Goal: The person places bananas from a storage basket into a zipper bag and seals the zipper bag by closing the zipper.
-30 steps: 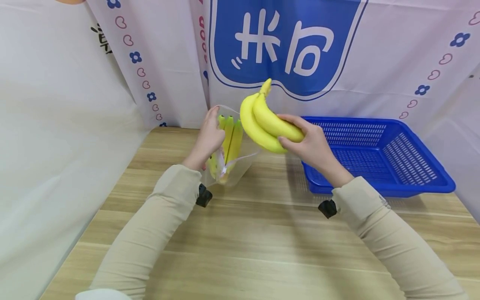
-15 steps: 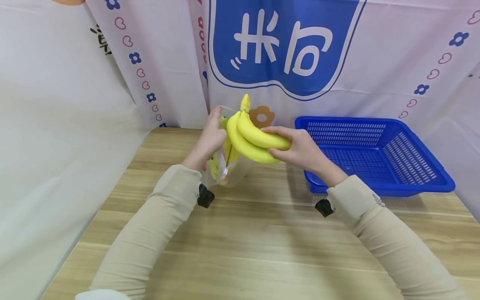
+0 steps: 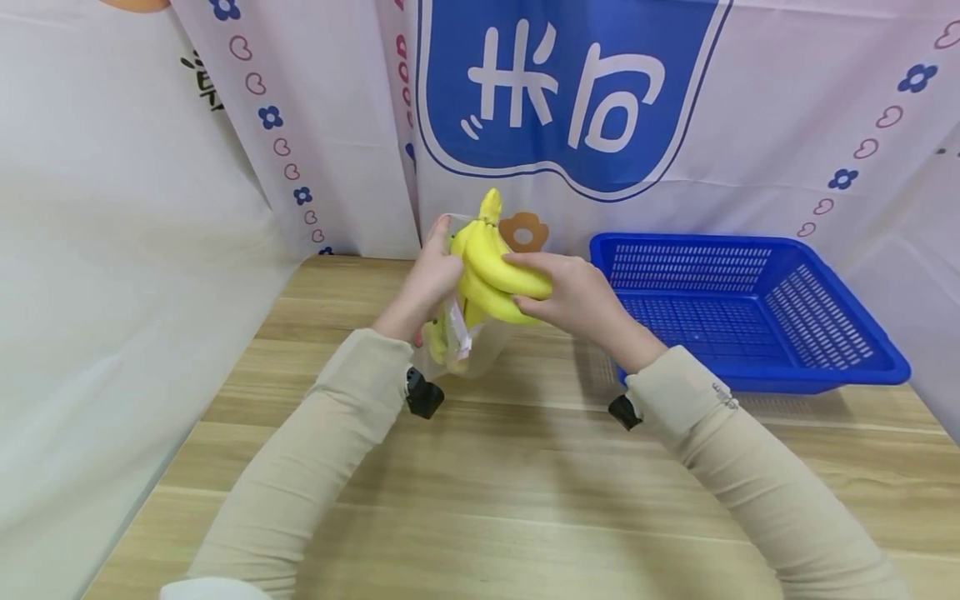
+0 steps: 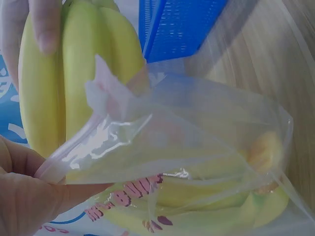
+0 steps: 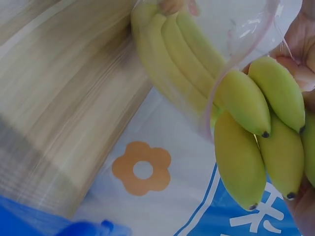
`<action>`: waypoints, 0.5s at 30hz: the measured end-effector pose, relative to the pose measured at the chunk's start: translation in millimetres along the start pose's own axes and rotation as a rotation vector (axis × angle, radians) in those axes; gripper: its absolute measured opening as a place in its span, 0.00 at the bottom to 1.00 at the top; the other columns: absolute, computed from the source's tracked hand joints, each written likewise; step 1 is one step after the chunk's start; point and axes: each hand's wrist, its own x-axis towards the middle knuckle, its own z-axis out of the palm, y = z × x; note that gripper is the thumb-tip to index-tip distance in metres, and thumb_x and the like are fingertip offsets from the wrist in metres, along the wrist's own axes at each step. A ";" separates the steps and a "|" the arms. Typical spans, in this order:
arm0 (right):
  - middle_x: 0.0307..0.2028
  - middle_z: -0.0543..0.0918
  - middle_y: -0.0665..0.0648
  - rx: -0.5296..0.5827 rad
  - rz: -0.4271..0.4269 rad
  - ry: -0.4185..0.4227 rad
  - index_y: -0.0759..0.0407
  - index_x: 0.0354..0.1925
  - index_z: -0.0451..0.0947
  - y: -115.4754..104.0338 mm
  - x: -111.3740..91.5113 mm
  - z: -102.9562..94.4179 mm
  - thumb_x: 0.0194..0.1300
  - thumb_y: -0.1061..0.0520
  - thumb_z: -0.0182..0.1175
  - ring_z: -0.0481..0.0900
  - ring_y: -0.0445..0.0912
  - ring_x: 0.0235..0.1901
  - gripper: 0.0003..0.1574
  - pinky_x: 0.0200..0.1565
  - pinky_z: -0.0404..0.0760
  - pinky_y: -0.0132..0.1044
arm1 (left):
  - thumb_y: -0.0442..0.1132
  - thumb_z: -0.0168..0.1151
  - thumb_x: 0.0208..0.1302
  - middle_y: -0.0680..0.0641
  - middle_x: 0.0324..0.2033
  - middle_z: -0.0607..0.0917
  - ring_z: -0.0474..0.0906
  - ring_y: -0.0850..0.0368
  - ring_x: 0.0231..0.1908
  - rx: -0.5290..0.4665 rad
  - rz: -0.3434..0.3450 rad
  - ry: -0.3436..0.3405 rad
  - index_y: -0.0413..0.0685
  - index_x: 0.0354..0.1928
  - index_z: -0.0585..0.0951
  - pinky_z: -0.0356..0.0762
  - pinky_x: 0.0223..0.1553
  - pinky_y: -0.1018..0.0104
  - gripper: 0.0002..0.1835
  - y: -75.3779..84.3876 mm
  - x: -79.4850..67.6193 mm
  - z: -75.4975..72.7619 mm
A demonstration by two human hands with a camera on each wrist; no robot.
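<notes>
Your left hand [image 3: 429,277] pinches the clear plastic bag [image 4: 187,110] by its rim; your right hand [image 3: 579,296] grips the banana bunch [image 3: 493,268] at the bag's mouth, toward the desk's [image 3: 525,492] far edge. Should the limp rim fold inward, the bunch may snag and tear it.

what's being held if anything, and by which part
The left hand pinches a clear plastic bag by its rim; the right hand grips a bunch of curved yellow bananas by their bodies, away from the stem.
</notes>
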 end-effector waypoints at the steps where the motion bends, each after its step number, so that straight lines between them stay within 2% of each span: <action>1: 0.44 0.86 0.60 -0.003 0.001 0.012 0.57 0.58 0.76 -0.8 0.6 1.2 0.58 0.55 0.66 0.73 0.49 0.28 0.29 0.31 0.73 0.37 | 0.24 0.40 0.60 0.53 0.76 0.36 0.32 0.55 0.76 0.022 -0.005 0.000 0.56 0.76 0.38 0.31 0.76 0.56 0.44 0.2 -0.8 0.4; 3: 0.42 0.86 0.60 -0.002 0.013 0.035 0.59 0.58 0.75 -2.5 1.6 3.4 0.58 0.54 0.66 0.73 0.49 0.27 0.29 0.30 0.74 0.37 | 0.26 0.40 0.61 0.55 0.76 0.37 0.35 0.56 0.76 0.051 -0.013 0.005 0.57 0.76 0.38 0.33 0.77 0.57 0.44 0.7 -2.1 2.3; 4: 0.41 0.85 0.61 0.002 0.020 0.046 0.60 0.58 0.75 -3.0 2.3 4.6 0.58 0.54 0.66 0.74 0.49 0.26 0.29 0.29 0.74 0.36 | 0.27 0.41 0.60 0.55 0.76 0.37 0.42 0.54 0.75 0.071 -0.017 0.009 0.58 0.76 0.38 0.40 0.77 0.57 0.44 0.9 -2.8 3.5; 5: 0.39 0.85 0.61 0.005 0.028 0.055 0.60 0.57 0.74 -3.6 3.1 5.7 0.58 0.54 0.65 0.74 0.49 0.25 0.29 0.28 0.74 0.36 | 0.27 0.40 0.61 0.56 0.76 0.37 0.42 0.55 0.75 0.073 -0.022 0.008 0.59 0.76 0.38 0.41 0.77 0.58 0.44 1.2 -3.2 4.8; 7: 0.35 0.84 0.62 0.017 0.046 0.067 0.60 0.56 0.73 -4.3 4.3 8.0 0.59 0.54 0.65 0.74 0.49 0.23 0.27 0.27 0.74 0.35 | 0.27 0.40 0.60 0.56 0.76 0.36 0.42 0.55 0.75 0.048 -0.025 0.007 0.58 0.76 0.37 0.41 0.77 0.59 0.44 1.7 -4.0 7.2; 9: 0.35 0.84 0.62 0.043 0.060 0.068 0.61 0.55 0.73 -4.3 6.0 9.7 0.60 0.53 0.64 0.74 0.49 0.24 0.26 0.27 0.74 0.35 | 0.24 0.39 0.59 0.54 0.76 0.34 0.39 0.55 0.76 -0.038 -0.025 0.009 0.57 0.76 0.36 0.37 0.77 0.61 0.45 2.2 -4.1 9.0; 10: 0.36 0.84 0.62 0.062 0.069 0.063 0.60 0.56 0.74 -3.9 6.8 10.4 0.61 0.53 0.64 0.74 0.49 0.25 0.26 0.28 0.74 0.35 | 0.23 0.39 0.59 0.54 0.76 0.34 0.37 0.55 0.76 -0.065 -0.026 0.014 0.57 0.76 0.36 0.36 0.77 0.61 0.46 2.4 -4.2 9.3; 11: 0.38 0.84 0.63 0.081 0.079 0.053 0.60 0.57 0.74 -3.5 7.4 10.6 0.62 0.53 0.64 0.75 0.50 0.26 0.27 0.30 0.74 0.36 | 0.22 0.38 0.59 0.53 0.76 0.33 0.30 0.57 0.76 -0.104 -0.021 0.018 0.55 0.76 0.36 0.29 0.76 0.61 0.46 2.7 -4.1 9.3; 15: 0.53 0.80 0.63 0.123 0.098 -0.067 0.60 0.64 0.68 -2.3 9.1 9.2 0.64 0.52 0.62 0.76 0.52 0.39 0.33 0.43 0.77 0.43 | 0.19 0.36 0.57 0.52 0.76 0.33 0.29 0.57 0.76 -0.166 -0.021 0.042 0.53 0.76 0.36 0.28 0.76 0.62 0.46 3.3 -2.9 7.1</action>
